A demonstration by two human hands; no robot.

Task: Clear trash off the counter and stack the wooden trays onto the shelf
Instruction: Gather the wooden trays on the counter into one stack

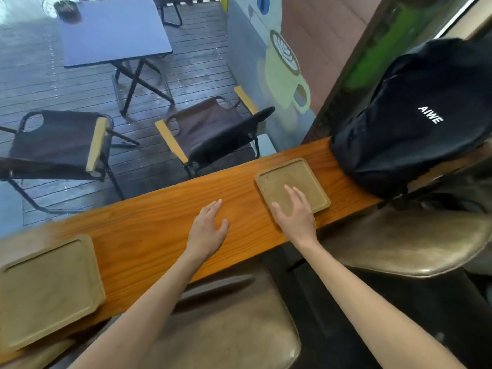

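Two pale wooden trays lie flat on a narrow orange wooden counter [159, 222]. The smaller-looking tray [287, 177] is to the right, and my right hand [294, 209] rests over its near corner with fingers spread, holding nothing. The other tray [48, 288] sits at the counter's left end, partly overhanging the near edge. My left hand [209, 230] hovers open above the bare counter between the two trays. No trash shows on the counter.
A black backpack [415, 113] stands on the counter's right end, just beyond the right tray. Padded stools [415, 241] [229, 323] stand below the near edge. Behind the glass are two folding chairs [213, 131] and a table [114, 30] on wet decking.
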